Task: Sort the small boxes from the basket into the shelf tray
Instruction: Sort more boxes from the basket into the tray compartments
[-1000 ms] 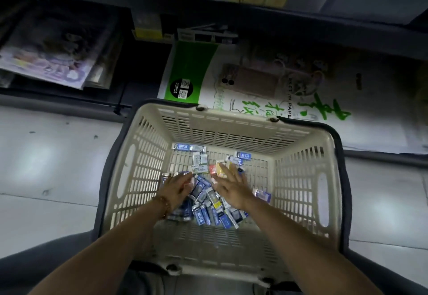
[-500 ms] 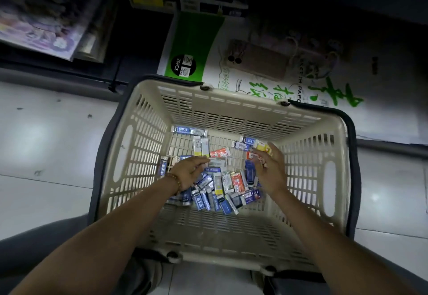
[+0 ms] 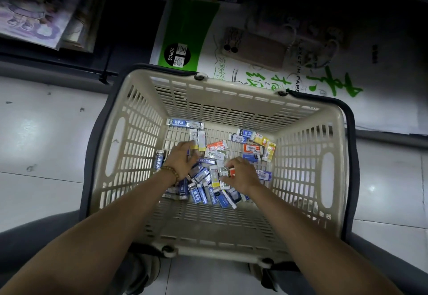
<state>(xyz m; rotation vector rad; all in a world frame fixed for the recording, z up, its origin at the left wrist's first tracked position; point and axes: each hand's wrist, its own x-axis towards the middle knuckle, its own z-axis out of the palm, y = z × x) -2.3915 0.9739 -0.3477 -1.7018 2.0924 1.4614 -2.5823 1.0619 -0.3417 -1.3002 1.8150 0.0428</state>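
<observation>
A beige slatted basket [image 3: 301,118] with dark handles stands on the floor below me. Several small boxes [image 3: 201,192], blue, white, orange and yellow, lie scattered on its bottom. My left hand [image 3: 181,161], with a bead bracelet at the wrist, reaches into the left part of the pile; its fingers curl over boxes and a blue box edge shows between them. My right hand [image 3: 242,175] sits in the middle of the pile and pinches a small white box [image 3: 224,172] beside a red one. A shelf tray is not in view.
Behind the basket, a large white and green printed pack [image 3: 254,53] lies on a dark low shelf. Printed booklets [image 3: 34,14] lie on the shelf at the upper left. Pale floor tiles [image 3: 46,155] flank the basket. My knees frame its near side.
My right hand went to the back right of the basket, then came back to the middle of the pile and took hold of a box. My left hand shifted slightly toward the back.
</observation>
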